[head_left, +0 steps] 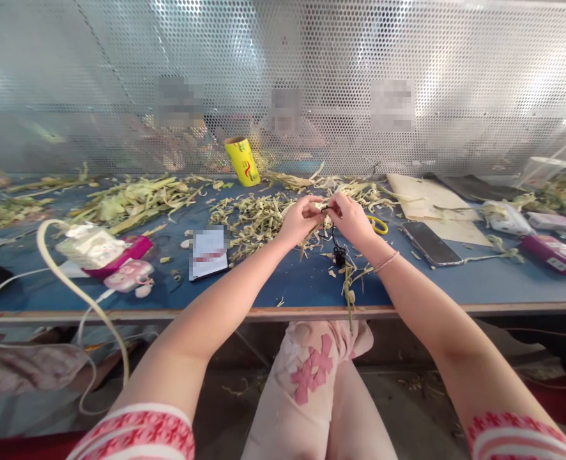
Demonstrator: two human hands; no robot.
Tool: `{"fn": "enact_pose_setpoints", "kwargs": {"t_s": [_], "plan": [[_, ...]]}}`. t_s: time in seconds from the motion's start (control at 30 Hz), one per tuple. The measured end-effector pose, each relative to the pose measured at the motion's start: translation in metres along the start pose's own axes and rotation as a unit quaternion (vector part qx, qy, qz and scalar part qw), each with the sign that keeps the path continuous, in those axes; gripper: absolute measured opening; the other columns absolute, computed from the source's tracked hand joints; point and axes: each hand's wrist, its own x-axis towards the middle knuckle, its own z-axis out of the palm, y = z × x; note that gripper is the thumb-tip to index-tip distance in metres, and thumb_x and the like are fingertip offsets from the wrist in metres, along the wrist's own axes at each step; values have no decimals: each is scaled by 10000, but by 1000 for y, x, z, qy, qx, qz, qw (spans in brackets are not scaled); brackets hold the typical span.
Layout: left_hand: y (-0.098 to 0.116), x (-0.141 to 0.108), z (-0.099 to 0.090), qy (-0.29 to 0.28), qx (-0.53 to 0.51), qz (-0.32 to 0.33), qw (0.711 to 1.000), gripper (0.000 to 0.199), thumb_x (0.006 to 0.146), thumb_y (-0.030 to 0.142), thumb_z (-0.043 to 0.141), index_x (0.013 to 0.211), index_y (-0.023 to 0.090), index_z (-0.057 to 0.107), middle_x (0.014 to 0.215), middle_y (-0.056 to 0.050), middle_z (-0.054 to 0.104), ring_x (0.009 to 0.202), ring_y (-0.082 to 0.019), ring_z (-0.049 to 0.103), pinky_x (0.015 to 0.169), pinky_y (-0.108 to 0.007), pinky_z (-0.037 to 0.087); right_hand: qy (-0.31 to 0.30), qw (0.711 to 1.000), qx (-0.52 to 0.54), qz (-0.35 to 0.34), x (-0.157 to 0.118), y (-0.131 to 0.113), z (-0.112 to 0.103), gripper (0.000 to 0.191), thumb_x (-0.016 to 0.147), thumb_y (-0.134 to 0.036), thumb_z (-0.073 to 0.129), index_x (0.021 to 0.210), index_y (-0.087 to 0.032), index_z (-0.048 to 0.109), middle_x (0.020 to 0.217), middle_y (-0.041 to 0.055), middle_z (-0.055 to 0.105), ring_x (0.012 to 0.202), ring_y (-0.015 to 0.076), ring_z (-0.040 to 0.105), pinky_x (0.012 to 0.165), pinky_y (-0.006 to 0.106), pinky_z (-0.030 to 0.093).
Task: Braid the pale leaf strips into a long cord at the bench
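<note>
Over the near middle of the blue tabletop (pixel 264 291), a thin black cord (pixel 333 233) dangles to a dark tangled clump (pixel 339 257) — your left hand (pixel 298 222) and right hand (pixel 352 220) meet above, fingertips pinched on its upper end. A flat, dark-screened smartphone (pixel 434 244) lies to the right, a yellow plastic-looking loop (pixel 377 225) just beside your right hand. Farther off, pale green dried strips (pixel 259 217) spread behind your hands, and a yellow printed tube (pixel 245 167) stands left of centre — near the perforated silver metal screen (pixel 321 64).

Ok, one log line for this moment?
left hand: fingertips at black cord; right hand: pinching it; phone: on table; yellow tube: near panel
</note>
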Motion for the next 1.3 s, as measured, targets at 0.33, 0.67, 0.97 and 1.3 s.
{"fn": "enact_pose_setpoints", "kwargs": {"t_s": [0.33,0.67,0.97,1.3], "plan": [[0,-2,1,-33,-14,-13,999,260,700,258,685,933,160,627,749,-21,657,686,-124,626,640,-278,545,6,1000,-1,-13,1,2,-3,53,791,-153,476,809,-202,486,800,41,562,733,165,494,690,280,394],[3,-5,11,45,-111,-92,989,159,799,311,603,776,158,567,639,13,570,583,-85,571,601,-249,522,-22,999,-35,-23,1,-6,0,51,825,-166,444,799,-205,462,832,61,539,761,175,477,712,285,391],[-22,9,5,92,-22,-193,977,180,839,201,517,670,187,460,479,29,519,428,-126,538,515,-284,478,-110,990,39,83,2,14,21,13,759,-177,543,761,-166,537,730,25,580,697,143,506,676,262,397],[-22,9,-21,85,246,-89,961,291,699,86,571,446,185,469,376,18,448,384,-102,401,477,-231,312,-172,970,41,166,3,30,21,120,745,-100,546,793,-131,651,655,23,640,616,118,580,670,243,436]]}}
